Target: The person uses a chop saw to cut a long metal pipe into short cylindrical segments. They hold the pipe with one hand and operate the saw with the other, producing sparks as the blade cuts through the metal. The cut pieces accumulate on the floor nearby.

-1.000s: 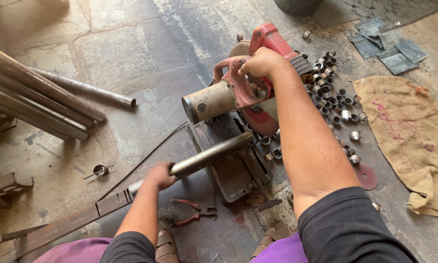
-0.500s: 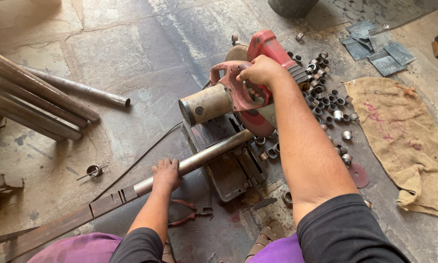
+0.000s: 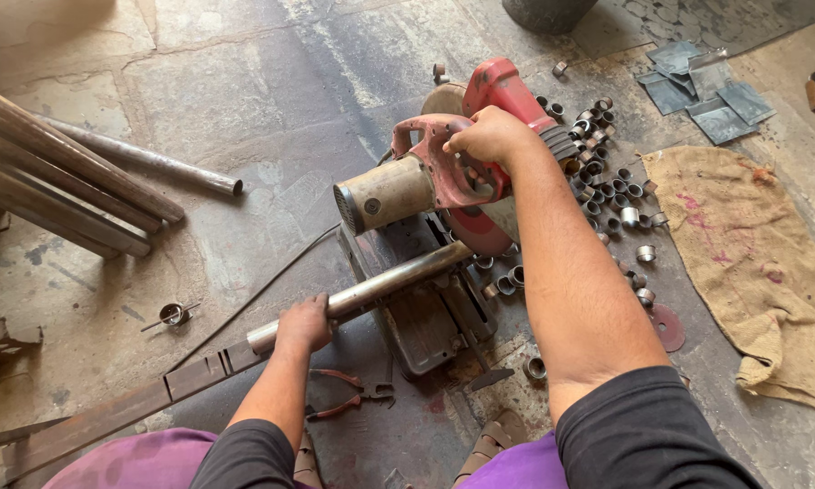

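Down at the near end, the left hand (image 3: 304,324) was wrapped around the steel pipe (image 3: 371,292), fingers curled over its top, close to the pipe's open near end. From that grip the pipe's long axis ran up and to the right, across the dark base of the chop saw (image 3: 443,195) and under its blade guard, where the far end was hidden. The right hand (image 3: 491,136) was closed on the saw's red handle, above and beyond the pipe, so the left hand was the nearer one to the pipe. A flat steel bar (image 3: 117,409) lay on the floor (image 3: 244,81) in line below the pipe's near end. Red-handled pliers (image 3: 346,395) sat just beside the left forearm. Cut pipe rings (image 3: 607,186) were scattered right of the saw, near a burlap sack (image 3: 752,263).
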